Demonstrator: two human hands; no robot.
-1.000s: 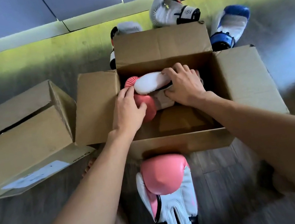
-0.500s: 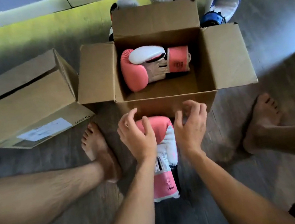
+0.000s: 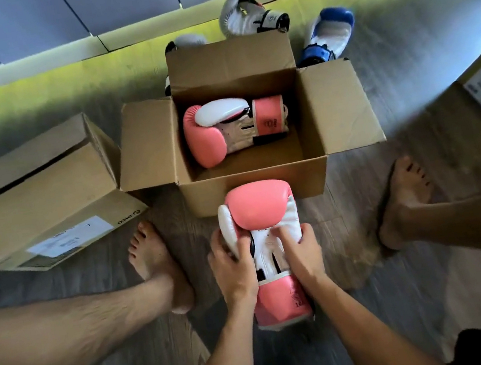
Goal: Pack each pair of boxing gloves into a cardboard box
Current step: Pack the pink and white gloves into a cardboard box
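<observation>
Both hands grasp the pink glove (image 3: 261,207) just before the box (image 3: 312,176), left hand (image 3: 235,268) curled round its thumb side, right hand (image 3: 301,252) round the other edge. Its long axis points at the box, padded end nearest, cuff toward the person. Its mate (image 3: 209,142) lies crosswise inside, by the far wall, near half free

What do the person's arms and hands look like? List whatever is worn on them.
Nothing is worn on them. The left hand and right hand have no gloves, and no ring, watch or band shows on the fingers or wrists. No sleeve shows on the left forearm or the right forearm up to the frame's bottom edge.
</observation>
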